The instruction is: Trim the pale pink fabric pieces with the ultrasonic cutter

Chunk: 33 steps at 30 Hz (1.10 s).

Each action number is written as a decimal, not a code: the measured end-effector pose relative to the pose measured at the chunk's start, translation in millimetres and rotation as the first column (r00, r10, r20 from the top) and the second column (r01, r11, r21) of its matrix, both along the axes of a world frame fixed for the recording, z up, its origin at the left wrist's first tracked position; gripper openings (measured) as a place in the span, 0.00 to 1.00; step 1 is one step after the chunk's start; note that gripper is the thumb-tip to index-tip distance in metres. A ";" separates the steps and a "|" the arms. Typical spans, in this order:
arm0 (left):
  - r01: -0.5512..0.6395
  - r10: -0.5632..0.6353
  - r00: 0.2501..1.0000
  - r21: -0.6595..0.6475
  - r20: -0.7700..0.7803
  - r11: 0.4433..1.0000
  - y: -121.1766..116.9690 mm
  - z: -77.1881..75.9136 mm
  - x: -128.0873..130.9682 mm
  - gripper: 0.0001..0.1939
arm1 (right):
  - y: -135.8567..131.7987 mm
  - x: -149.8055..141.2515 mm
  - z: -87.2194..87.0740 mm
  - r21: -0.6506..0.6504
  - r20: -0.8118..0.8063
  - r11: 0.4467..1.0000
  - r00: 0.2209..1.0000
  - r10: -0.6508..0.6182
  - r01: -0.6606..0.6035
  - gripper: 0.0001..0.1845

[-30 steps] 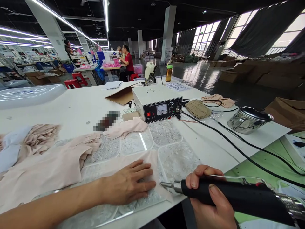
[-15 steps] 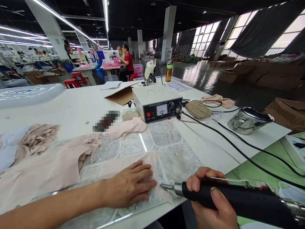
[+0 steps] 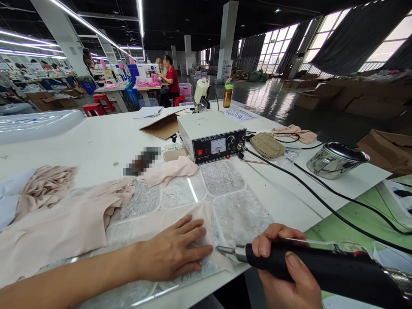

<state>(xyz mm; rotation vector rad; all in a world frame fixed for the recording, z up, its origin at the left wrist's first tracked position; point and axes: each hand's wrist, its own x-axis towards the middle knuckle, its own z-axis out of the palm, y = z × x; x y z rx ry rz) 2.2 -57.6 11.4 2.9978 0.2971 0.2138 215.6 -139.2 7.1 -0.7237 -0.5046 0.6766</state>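
My left hand (image 3: 175,251) lies flat, fingers spread, pressing a pale pink fabric piece (image 3: 64,227) onto a clear scratched plate (image 3: 240,214) at the table's near edge. My right hand (image 3: 283,274) grips a black handheld tool (image 3: 318,268); its metal tip points left and sits at the fabric's right edge, just beside my left fingertips. A black cable (image 3: 309,193) runs from the tool's side to a white control box (image 3: 212,137) with a meter and knobs behind the plate.
More pink fabric (image 3: 46,184) is bunched at the left. A steel lidded pot (image 3: 334,161), tan pieces (image 3: 267,146), a cardboard sheet (image 3: 164,126), a small white machine (image 3: 201,94) and a bottle (image 3: 228,95) stand on the white table (image 3: 96,141). People work at tables far behind.
Almost nothing has moved. The tool tip has stayed at the fabric's edge and my left hand keeps pressing; the view has shifted slightly.
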 end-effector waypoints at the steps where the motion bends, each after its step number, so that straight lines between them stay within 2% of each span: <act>1: 0.001 -0.001 1.000 0.000 -0.003 1.000 0.0 0.6 0.1 0.18 | -1.1 1.3 0.0 0.001 -0.002 1.000 1.000 -0.001 0.001 0.07; 6: -0.003 0.003 1.000 -0.004 0.006 1.000 0.0 1.7 -0.3 0.18 | -12.3 10.8 1.2 0.006 0.023 0.999 0.999 0.032 -0.032 0.07; 11: 0.000 0.000 1.000 -0.007 0.012 1.000 -0.1 1.2 -0.5 0.18 | -24.6 14.5 3.0 -0.074 0.082 0.993 0.992 0.097 -0.091 0.11; 16: 0.000 0.000 1.000 -0.006 0.012 1.000 -0.8 1.7 0.0 0.17 | -30.2 15.0 3.7 -0.100 0.132 0.987 0.981 0.140 -0.127 0.12; 25: -0.002 0.002 1.000 0.004 -0.031 1.000 -2.6 3.3 1.9 0.18 | -32.5 21.1 -6.8 -0.068 0.146 0.976 0.966 0.213 -0.205 0.07; 33: 0.008 -0.009 1.000 -0.035 -0.019 0.999 -0.8 3.8 0.9 0.18 | -35.6 21.6 -8.5 -0.062 0.140 0.976 0.966 0.216 -0.209 0.07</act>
